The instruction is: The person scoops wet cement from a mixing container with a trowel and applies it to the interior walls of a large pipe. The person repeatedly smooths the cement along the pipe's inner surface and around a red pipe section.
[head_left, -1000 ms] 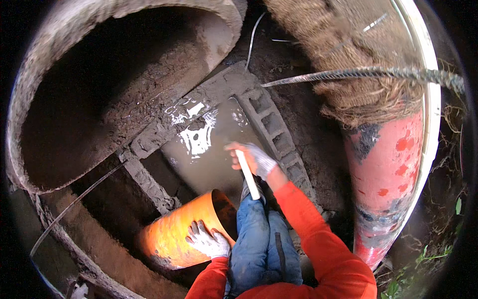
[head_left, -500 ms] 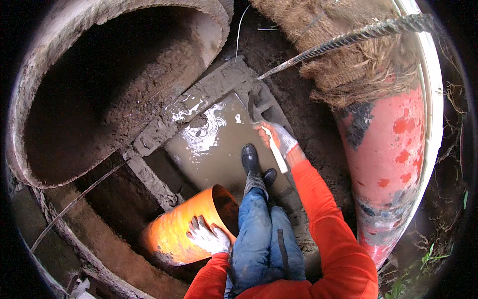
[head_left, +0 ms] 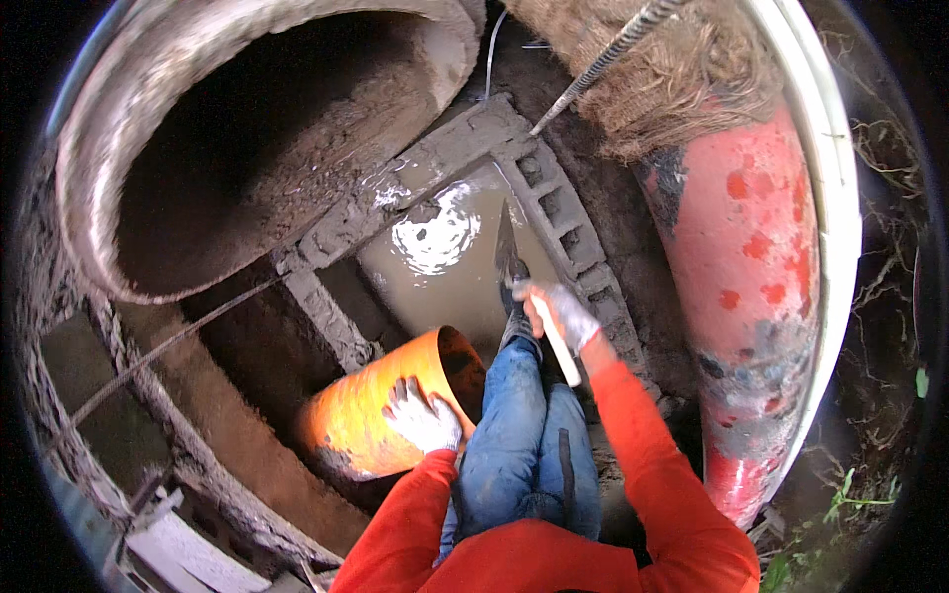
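Currently gripping trowel [head_left: 506, 245] by its white handle [head_left: 560, 348] w/ curled fingers of R hand [head_left: 563, 314]; pointing its long axis fwd & slightly L, blade first, over muddy water [head_left: 460, 301]. Resting L hand [head_left: 423, 417], w/ spread fingers, on orange pipe [head_left: 346, 420], well apart from trowel.

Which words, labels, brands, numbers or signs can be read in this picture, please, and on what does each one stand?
There are none that can be read.
The orange pipe under the left hand, the concrete pipe and the trowel in the right hand show no lettering.
The red pipe shows only blotches and dark patches.
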A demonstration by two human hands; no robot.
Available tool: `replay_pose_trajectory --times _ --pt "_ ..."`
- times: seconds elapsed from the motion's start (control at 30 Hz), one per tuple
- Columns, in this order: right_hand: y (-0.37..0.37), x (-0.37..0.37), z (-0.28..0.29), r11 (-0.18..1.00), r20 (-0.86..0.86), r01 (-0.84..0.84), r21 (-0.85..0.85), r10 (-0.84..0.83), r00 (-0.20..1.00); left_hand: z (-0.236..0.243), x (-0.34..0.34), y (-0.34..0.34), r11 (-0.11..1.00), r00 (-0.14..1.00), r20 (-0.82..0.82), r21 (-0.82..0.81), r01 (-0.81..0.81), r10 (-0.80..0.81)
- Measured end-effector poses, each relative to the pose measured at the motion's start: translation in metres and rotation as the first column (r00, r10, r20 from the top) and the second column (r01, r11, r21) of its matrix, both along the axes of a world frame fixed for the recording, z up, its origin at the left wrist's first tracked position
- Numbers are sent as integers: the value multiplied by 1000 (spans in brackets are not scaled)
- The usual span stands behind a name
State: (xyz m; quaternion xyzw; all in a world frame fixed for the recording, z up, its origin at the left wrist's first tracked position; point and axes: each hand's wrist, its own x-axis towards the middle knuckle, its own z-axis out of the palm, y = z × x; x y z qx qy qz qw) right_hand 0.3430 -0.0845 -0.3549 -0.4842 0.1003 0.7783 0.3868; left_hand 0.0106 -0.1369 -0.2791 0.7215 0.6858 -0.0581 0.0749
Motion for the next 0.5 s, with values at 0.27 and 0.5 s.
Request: replay_pose_trajectory --times 0.27,0.5 --pt "-65 -4 -20 456 955 -842 -287 198 -219 6 1 11 999 999 11 -24 -49 49" --pt "19 -28 -1 241 881 -860 -450 275 -384 16 -10 13 992 985 117 -28 -124 126"
